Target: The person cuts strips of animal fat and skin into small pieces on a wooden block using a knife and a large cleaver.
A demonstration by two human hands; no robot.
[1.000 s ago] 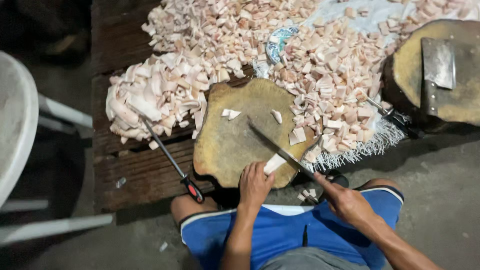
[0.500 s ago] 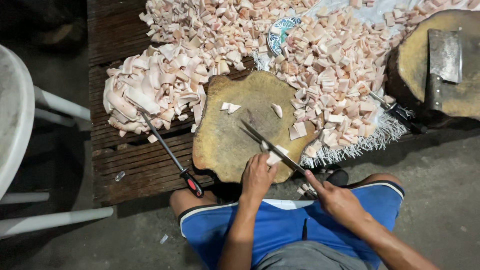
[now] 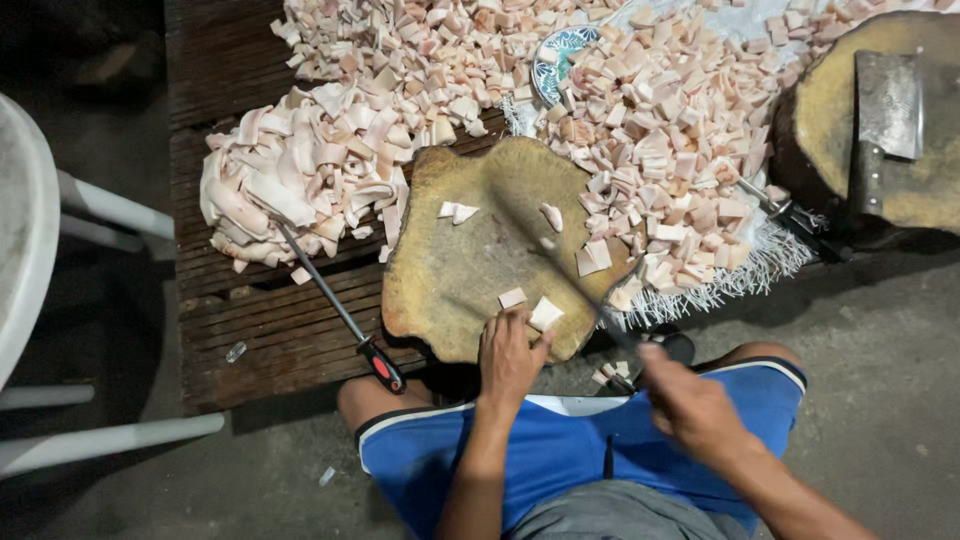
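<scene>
Currently left hand pins a pale pork-fat piece on the near edge of the round wooden chopping block, fingers curled onto it. Right hand is closed around the knife, blade motion-blurred. Fat looks soft, greasy, slippery; best held flat from above, fingertips tucked.

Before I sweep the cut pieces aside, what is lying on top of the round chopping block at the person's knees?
A few pale cut pieces lie on the chopping block; the left hand pins one, hiding part of it.
</scene>
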